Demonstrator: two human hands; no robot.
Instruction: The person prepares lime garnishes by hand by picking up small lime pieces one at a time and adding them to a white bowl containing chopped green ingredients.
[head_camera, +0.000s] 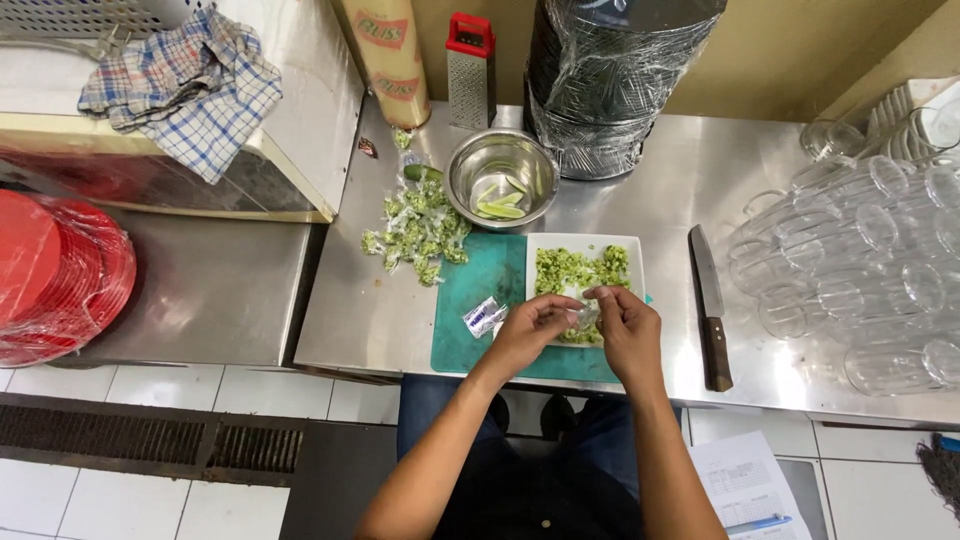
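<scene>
A stainless steel counter (640, 190) stands against a tan wall (800, 50) (white floor tiles (130, 500) below).

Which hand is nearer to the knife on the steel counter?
The right hand. It is over the white plate, just left of the knife. The left hand is farther left, over the green cutting board.

Both hands — left hand (533, 325), right hand (626, 322) — pinch a small clear plastic bag (584, 315) over the white tray (585, 243). A knife (709, 303) lies right — apart.
</scene>
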